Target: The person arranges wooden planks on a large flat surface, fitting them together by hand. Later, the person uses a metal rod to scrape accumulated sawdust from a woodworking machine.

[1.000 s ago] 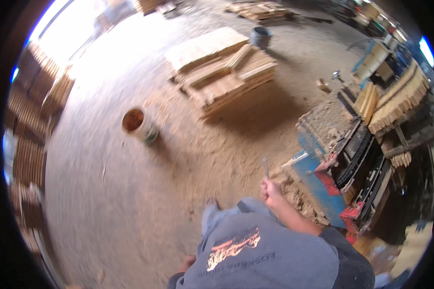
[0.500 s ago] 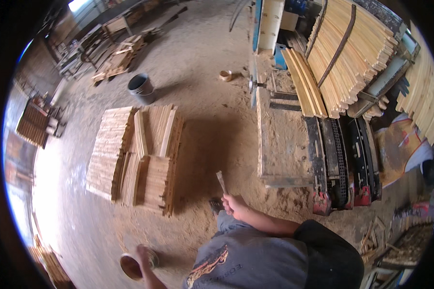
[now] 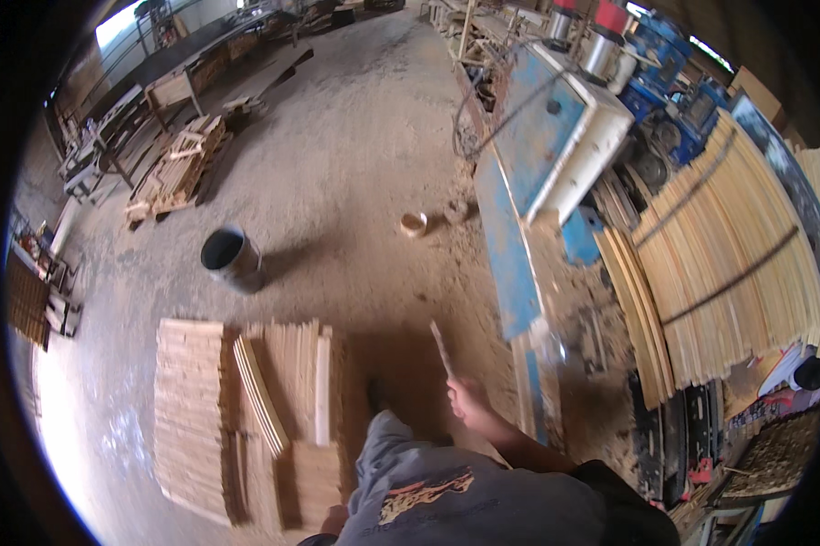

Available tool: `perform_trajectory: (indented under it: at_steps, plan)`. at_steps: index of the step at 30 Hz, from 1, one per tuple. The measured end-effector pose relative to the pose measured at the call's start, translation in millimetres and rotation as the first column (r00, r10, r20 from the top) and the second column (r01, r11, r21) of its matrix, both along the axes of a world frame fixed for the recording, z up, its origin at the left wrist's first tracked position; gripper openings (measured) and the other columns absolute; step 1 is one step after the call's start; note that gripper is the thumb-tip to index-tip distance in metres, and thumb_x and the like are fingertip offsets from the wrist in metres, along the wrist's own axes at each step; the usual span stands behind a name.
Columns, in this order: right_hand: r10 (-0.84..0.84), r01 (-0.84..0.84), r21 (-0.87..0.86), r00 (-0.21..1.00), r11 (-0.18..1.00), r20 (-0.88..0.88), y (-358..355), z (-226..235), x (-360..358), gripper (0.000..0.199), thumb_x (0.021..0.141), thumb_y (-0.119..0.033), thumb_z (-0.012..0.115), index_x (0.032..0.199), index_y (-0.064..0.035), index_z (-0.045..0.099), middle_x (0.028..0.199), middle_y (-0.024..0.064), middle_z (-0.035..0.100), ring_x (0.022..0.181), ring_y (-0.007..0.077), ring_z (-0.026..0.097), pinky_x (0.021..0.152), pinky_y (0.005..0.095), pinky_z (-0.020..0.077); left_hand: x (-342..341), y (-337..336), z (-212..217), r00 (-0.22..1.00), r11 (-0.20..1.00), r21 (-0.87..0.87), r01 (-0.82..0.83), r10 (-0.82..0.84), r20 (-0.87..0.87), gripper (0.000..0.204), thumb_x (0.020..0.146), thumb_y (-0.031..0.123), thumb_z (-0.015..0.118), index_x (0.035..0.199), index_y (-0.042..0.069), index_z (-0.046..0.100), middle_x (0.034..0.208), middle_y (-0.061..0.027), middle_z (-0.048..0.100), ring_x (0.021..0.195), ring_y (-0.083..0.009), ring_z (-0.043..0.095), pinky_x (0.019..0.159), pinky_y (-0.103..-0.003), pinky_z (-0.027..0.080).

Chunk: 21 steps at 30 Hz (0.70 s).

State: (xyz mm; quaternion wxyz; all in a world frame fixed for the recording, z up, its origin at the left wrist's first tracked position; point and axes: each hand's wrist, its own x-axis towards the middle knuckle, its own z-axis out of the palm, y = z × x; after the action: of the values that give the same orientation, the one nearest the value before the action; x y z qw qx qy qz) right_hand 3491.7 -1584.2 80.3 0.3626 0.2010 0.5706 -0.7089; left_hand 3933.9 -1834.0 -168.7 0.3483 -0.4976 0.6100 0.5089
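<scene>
My right hand point(image 3: 469, 403) is closed around the lower end of a slim stick-like tool point(image 3: 442, 350), pale at its tip, which points up and away from me. It hangs over the floor, right of the wood stack. Only a small part of my left hand point(image 3: 334, 520) shows at the lower edge, beside the stack's near right corner. Its fingers are hidden, and I cannot see what it holds. The stack of short wooden slats point(image 3: 187, 419) lies ahead on the left, with a few loose curved strips point(image 3: 259, 396) on top.
A dark bucket point(image 3: 232, 259) stands beyond the stack. A small round container point(image 3: 414, 225) sits on the dusty floor. On the right is a blue and white machine point(image 3: 556, 136), with a row of long slats point(image 3: 728, 264) on it. A broken pallet point(image 3: 178, 168) lies far left.
My view has moved forward, so the stack and bucket sit lower. My left hand has gone from a round can to the lower edge; the can is out of view. The stick-like tool stays in my right hand.
</scene>
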Motion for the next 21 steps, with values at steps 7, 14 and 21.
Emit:
perform_trajectory:
  at_steps: [7, 14, 21]
  plan:
    - [0.158, -0.143, 0.176, 0.984, 0.974, -0.078, -121, 56, -187, 0.033, 0.099, -0.029, 0.054, 0.072, -0.0114, 0.050, 0.059, -0.0017, 0.047, 0.043, 0.0090, 0.041, 0.039, 0.0280, 0.0311, -348, -321, -21, 0.446, 0.117, -0.713, 0.691, -0.845, 0.294, 0.017, 0.086, 0.024, 0.061, 0.086, 0.017, 0.077, 0.091, -0.0060, 0.074, 0.087, -0.0238, 0.071, 0.063, -0.043, 0.056]
    - [0.001, 0.038, 0.273, 0.990, 0.961, -0.139, -239, 25, -397, 0.036, 0.099, -0.032, 0.053, 0.071, -0.0091, 0.054, 0.057, 0.0003, 0.049, 0.042, 0.0102, 0.042, 0.038, 0.0282, 0.0299, -800, -408, 108, 0.782, 0.876, -0.477, -0.075, -0.245, -0.574, 0.034, 0.092, 0.034, 0.057, 0.103, 0.005, 0.070, 0.092, -0.0166, 0.073, 0.091, -0.0310, 0.070, 0.081, -0.040, 0.052]
    - [-0.004, 0.026, 0.104, 0.977, 0.994, -0.212, -398, 32, -684, 0.040, 0.100, -0.032, 0.052, 0.066, -0.0107, 0.050, 0.054, -0.0016, 0.046, 0.039, 0.0081, 0.039, 0.036, 0.0288, 0.0282, -934, -536, 65, 0.831, 0.920, -0.382, 0.090, -0.281, -0.480, 0.025, 0.091, 0.028, 0.059, 0.083, 0.005, 0.066, 0.070, -0.0054, 0.064, 0.060, -0.0163, 0.060, 0.051, -0.033, 0.046]
